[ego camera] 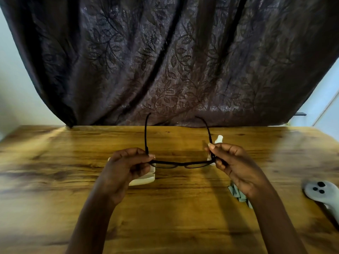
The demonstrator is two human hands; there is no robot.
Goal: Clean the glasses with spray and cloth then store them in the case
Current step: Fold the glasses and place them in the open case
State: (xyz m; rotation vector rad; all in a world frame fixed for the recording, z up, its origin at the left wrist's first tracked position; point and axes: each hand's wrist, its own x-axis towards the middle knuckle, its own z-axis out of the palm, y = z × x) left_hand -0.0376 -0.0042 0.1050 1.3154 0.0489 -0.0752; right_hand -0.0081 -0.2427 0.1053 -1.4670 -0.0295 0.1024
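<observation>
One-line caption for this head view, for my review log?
Both hands, left hand and right hand, hold open black glasses by the hinges above a wooden table.

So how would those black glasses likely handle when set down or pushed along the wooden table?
The glasses look light: each hand, left hand and right hand, holds them by fingertip grip at a hinge. The thin frame probably flexes and seems fragile. With both temples open, they should rest steadily and slide on the table, not roll.
</observation>
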